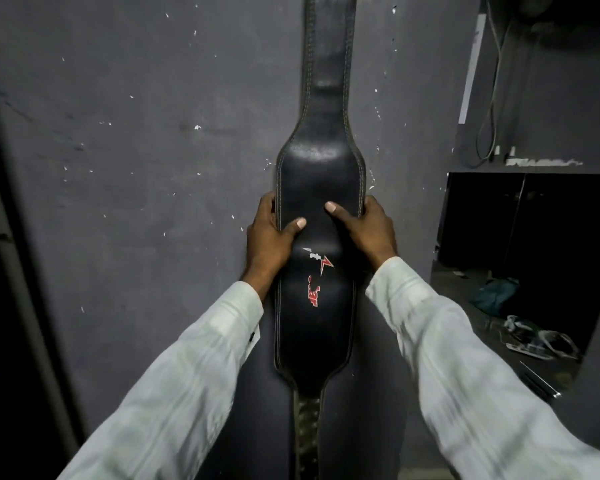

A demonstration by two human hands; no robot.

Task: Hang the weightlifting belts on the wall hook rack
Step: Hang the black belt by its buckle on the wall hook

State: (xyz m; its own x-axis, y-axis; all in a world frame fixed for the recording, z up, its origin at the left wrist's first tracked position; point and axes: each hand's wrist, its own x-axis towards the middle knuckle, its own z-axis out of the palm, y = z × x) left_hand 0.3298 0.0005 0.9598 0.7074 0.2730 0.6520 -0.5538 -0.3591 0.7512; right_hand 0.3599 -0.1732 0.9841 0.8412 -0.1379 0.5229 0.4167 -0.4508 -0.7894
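A black leather weightlifting belt (321,174) with grey stitching and a red-and-white logo hangs lengthwise down the grey wall (136,133). Its narrow strap runs up past the top of the frame, so the hook rack is out of view. My left hand (269,237) grips the left edge of the wide padded part, thumb on its face. My right hand (369,230) grips the right edge the same way. Both sleeves are white. Behind the belt's lower end a second dark belt-like shape (257,393) hangs against the wall; what it is stays unclear.
A dark door frame (18,271) stands at the left. To the right is a dark shelf unit (534,216) with cables (489,109) above it. On the floor at the right lie a teal cloth (496,294), sandals (541,339) and a thin metal rod (539,379).
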